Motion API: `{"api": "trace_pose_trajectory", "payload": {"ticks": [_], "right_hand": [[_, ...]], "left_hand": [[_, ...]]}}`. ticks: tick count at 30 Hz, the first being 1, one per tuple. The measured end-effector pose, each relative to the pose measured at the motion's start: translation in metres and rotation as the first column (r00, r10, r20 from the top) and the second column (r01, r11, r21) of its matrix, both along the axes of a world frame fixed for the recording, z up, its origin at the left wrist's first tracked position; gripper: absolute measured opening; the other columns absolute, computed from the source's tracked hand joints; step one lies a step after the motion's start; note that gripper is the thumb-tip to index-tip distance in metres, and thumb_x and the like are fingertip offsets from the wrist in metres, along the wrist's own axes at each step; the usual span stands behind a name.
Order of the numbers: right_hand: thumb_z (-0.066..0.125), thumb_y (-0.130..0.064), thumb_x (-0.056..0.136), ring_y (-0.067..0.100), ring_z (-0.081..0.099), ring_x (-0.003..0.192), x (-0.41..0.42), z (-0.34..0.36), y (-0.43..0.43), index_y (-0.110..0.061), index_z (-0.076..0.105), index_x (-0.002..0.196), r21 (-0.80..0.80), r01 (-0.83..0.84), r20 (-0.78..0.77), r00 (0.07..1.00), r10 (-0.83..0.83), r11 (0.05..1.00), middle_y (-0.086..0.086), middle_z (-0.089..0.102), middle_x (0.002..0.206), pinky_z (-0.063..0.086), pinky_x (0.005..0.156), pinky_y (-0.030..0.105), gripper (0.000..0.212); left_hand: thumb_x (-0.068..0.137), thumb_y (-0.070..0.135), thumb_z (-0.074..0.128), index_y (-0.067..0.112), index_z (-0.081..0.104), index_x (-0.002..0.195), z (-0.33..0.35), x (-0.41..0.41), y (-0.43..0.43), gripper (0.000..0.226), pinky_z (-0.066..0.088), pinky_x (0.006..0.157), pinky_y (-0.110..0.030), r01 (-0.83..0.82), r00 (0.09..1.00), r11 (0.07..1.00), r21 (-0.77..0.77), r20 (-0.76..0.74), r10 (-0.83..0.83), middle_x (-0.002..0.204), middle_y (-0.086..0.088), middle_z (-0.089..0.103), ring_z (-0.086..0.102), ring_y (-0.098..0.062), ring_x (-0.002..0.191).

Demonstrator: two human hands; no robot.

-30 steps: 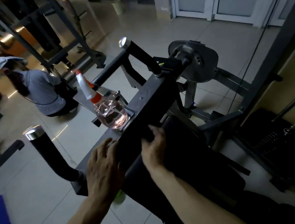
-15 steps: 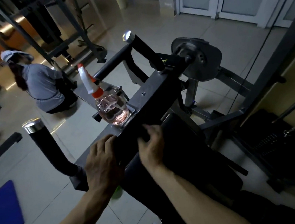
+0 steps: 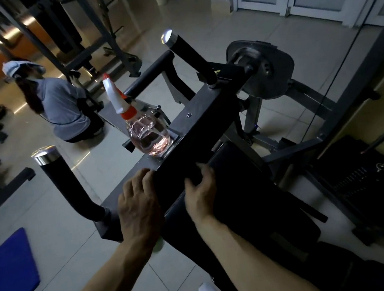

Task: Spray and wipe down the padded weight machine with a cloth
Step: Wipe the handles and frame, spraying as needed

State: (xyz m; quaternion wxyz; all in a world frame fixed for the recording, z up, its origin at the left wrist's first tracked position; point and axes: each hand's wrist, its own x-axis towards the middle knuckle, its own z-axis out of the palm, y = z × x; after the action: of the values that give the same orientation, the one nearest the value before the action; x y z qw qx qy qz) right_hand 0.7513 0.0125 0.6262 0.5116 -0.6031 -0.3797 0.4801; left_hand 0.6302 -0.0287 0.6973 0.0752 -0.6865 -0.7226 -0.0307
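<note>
Dim gym, glossy pale floor tiles [image 3: 199, 24]; a crouching person [image 3: 62, 105] sits well beyond the hands. The left hand [image 3: 140, 203] lies flat, fingers together, on the weight machine [image 3: 206, 111]'s matte metal bar, unmoved since half a second ago. Just past its fingertips stands the clear, rounded spray bottle [image 3: 148, 135]. Beside it the right hand [image 3: 199, 191] rests bent-fingered on the smooth black pad [image 3: 248, 187]; whether it pinches anything, I cannot tell. A green scrap [image 3: 158, 244] shows under the left wrist, possibly cloth.
</note>
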Motion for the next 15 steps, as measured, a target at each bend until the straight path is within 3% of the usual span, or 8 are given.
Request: {"api": "trace_pose_trajectory", "payload": {"ticks": [2, 4, 7, 10, 12, 15], "right_hand": [[0.073, -0.009, 0.09, 0.006, 0.059, 0.117, -0.004, -0.006, -0.022, -0.041, 0.058, 0.12, 0.009, -0.104, 0.028, 0.994, 0.104, 0.995, -0.006, 0.056, 0.131, 0.054, 0.092, 0.018, 0.047], [0.071, -0.006, 0.091, 0.01, 0.062, 0.12, 0.008, -0.008, -0.007, -0.041, 0.057, 0.123, -0.028, -0.097, -0.089, 0.992, 0.094, 0.995, -0.004, 0.059, 0.133, 0.055, 0.095, 0.021, 0.049], [0.058, 0.001, 0.099, 0.017, 0.05, 0.136, 0.043, 0.002, 0.054, -0.017, 0.04, 0.155, -0.28, 0.144, -0.258, 0.941, -0.219, 0.949, 0.01, 0.045, 0.157, 0.042, 0.108, 0.025, 0.062], [0.05, 0.001, 0.103, 0.031, 0.041, 0.147, 0.06, 0.009, 0.083, -0.012, 0.025, 0.162, -0.426, 0.178, -0.336, 0.879, -0.338, 0.887, 0.016, 0.03, 0.166, 0.038, 0.113, 0.035, 0.065], [0.051, 0.004, 0.101, 0.03, 0.052, 0.137, 0.045, 0.011, 0.06, -0.007, 0.037, 0.156, -0.438, 0.168, -0.303, 0.897, -0.321, 0.883, 0.018, 0.044, 0.156, 0.041, 0.104, 0.026, 0.058], [0.061, 0.001, 0.097, 0.013, 0.069, 0.098, -0.003, -0.002, -0.005, -0.015, 0.062, 0.127, -0.46, 0.016, -0.417, 0.879, -0.232, 0.888, 0.002, 0.07, 0.115, 0.051, 0.093, 0.024, 0.034]], "left_hand": [[0.069, 0.016, 0.088, 0.008, 0.048, 0.142, 0.0, 0.0, -0.002, 0.083, 0.051, 0.092, -0.05, 0.005, 1.0, 1.0, 0.006, -0.008, -0.005, 0.141, -0.018, 0.049, 0.049, -0.038, 0.119], [0.07, 0.014, 0.087, 0.008, 0.047, 0.141, 0.001, 0.001, -0.003, 0.082, 0.051, 0.091, -0.05, 0.017, 1.0, 1.0, 0.022, -0.013, -0.017, 0.14, -0.017, 0.048, 0.049, -0.038, 0.118], [0.071, 0.012, 0.087, 0.008, 0.047, 0.141, 0.002, 0.001, -0.003, 0.08, 0.051, 0.09, -0.05, 0.024, 1.0, 0.999, 0.032, -0.02, -0.024, 0.14, -0.017, 0.047, 0.049, -0.038, 0.117], [0.071, 0.01, 0.085, 0.007, 0.048, 0.139, 0.002, 0.001, -0.003, 0.078, 0.05, 0.089, -0.051, 0.024, 0.999, 0.999, 0.041, -0.023, -0.023, 0.139, -0.018, 0.048, 0.049, -0.039, 0.116], [0.071, 0.009, 0.085, 0.006, 0.049, 0.139, 0.003, 0.003, -0.001, 0.077, 0.05, 0.087, -0.051, 0.033, 0.999, 0.998, 0.051, -0.014, -0.033, 0.137, -0.019, 0.049, 0.049, -0.039, 0.114], [0.07, 0.009, 0.084, 0.006, 0.048, 0.139, 0.002, 0.004, 0.0, 0.078, 0.049, 0.086, -0.052, 0.027, 1.0, 0.998, 0.048, -0.017, -0.027, 0.139, -0.019, 0.049, 0.049, -0.039, 0.111]]}}
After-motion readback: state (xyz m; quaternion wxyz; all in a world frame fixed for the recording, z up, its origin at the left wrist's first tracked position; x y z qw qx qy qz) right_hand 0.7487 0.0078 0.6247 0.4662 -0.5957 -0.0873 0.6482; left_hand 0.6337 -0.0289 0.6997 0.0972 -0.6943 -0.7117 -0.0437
